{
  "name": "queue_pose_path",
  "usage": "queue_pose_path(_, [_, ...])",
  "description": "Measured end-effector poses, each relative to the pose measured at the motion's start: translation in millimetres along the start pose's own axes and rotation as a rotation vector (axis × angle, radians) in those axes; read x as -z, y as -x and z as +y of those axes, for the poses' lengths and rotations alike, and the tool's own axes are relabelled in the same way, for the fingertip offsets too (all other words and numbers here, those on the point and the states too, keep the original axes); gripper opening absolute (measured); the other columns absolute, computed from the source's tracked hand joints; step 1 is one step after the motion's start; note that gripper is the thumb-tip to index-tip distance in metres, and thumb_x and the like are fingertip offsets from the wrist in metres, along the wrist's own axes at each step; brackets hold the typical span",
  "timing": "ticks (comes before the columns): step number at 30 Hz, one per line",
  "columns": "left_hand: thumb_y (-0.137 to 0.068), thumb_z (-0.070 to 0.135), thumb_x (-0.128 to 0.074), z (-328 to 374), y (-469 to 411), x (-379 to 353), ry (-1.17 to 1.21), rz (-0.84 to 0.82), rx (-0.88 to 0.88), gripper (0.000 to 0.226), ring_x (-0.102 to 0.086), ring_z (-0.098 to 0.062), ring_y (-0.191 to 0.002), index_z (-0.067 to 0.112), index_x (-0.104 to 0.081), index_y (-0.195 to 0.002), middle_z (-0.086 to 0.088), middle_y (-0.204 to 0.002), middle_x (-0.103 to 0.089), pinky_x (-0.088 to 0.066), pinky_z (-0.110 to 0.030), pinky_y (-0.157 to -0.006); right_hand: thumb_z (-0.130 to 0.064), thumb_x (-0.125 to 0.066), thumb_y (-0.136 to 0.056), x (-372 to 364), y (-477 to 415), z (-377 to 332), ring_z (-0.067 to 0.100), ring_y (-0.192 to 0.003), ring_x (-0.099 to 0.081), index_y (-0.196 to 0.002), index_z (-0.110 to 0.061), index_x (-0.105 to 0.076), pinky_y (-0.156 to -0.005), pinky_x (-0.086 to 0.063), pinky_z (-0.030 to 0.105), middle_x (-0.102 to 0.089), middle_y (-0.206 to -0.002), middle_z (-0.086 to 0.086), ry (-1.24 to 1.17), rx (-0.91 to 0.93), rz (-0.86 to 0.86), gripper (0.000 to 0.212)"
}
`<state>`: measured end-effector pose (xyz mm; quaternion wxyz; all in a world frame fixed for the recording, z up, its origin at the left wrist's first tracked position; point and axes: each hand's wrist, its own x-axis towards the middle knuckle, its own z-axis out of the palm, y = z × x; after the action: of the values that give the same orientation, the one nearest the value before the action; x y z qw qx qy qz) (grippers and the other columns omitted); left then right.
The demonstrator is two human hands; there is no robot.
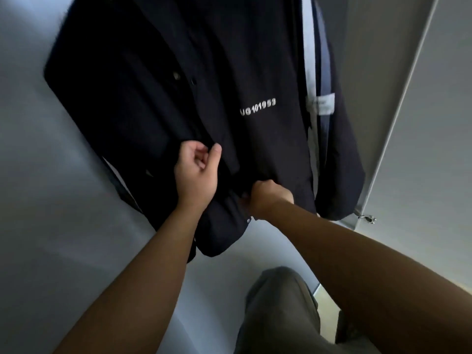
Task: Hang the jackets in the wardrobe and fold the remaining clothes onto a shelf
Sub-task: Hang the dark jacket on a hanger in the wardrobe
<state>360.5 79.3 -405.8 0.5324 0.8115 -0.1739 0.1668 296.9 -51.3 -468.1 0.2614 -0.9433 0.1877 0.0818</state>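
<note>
dark navy jacket [204,85] is hung inside the wardrobe [38,175], against its grey wall. white print on the front is read as "ug101959"; the last digits are blurred. right hand [270,198]: fingers clamped on the jacket's lower hem. left hand [196,172]: fingers curled together, nothing seen held, thumb tip laid on the fabric. a second dark garment [342,149] is hung just beside it, to the right; its pale label [320,104] cannot be read.

Hanging dark jackets [204,72] block way ahead; free room beneath hems; grey panel [421,136] close right.
</note>
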Motion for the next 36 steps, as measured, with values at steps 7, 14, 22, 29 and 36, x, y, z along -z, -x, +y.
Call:
queue_pose_path(7, [-0.086,0.057,-0.06,-171,83,-38,0.068,0.006,0.288,0.038,-0.065,-0.028,-0.063,0.022,-0.057,-0.075,-0.002,-0.065,-0.062,-0.057,-0.051,-0.066,-0.064,-0.042,-0.095,-123,-45,29,0.02,-0.066,-0.058,-0.095,-0.024,-0.062,-0.06,-0.046,0.031,-0.06,-0.077,-0.003,0.143,0.007,0.056,0.045])
queue_pose_path(14, [-0.099,0.026,-0.061,-227,127,-59,0.196,-0.074,0.713,0.029,-0.045,-0.021,-0.051,0.003,-0.06,-0.08,-0.005,-0.06,-0.054,-0.039,-0.026,-0.043,-0.045,-0.047,-0.1,-189,-46,58,0.03,-0.094,-0.066,-0.109,-0.005,-0.061,-0.07,-0.048,0.032,-0.066,-0.104,0.013,0.044,-0.018,-0.152,0.044])
queue_pose_path(22, [-0.099,0.03,-0.059,-262,120,-74,-0.008,-0.147,0.701,0.018,-0.07,-0.029,-0.09,0.015,-0.07,-0.097,-0.009,-0.101,-0.073,-0.057,-0.035,-0.087,-0.022,-0.06,-0.095,-203,-72,61,0.024,-0.075,-0.064,-0.11,-0.007,-0.068,-0.072,-0.057,0.035,-0.067,-0.091,0.009,-0.684,-0.246,-0.205,0.023])
queue_pose_path(29, [-0.087,0.041,-0.075,-264,103,-87,-0.106,-0.129,0.484,0.059,-0.055,-0.017,-0.127,0.021,-0.056,-0.139,0.003,-0.137,-0.06,-0.042,-0.027,-0.103,-0.012,-0.052,-0.098,-207,-50,80,0.017,-0.064,-0.057,-0.101,-0.001,-0.062,-0.053,-0.044,0.021,-0.062,-0.086,0.007,-0.655,-0.246,-0.215,0.015])
queue_pose_path(36, [-0.085,0.039,-0.075,-230,80,-103,-0.196,-0.158,0.351,0.041,-0.064,-0.017,-0.1,0.025,-0.065,-0.122,0.006,-0.111,-0.068,-0.053,-0.033,-0.088,-0.018,-0.056,-0.092,-208,-34,89,0.016,-0.065,-0.063,-0.104,-0.003,-0.066,-0.054,-0.044,0.023,-0.066,-0.085,0.005,-0.625,-0.24,-0.155,0.021])
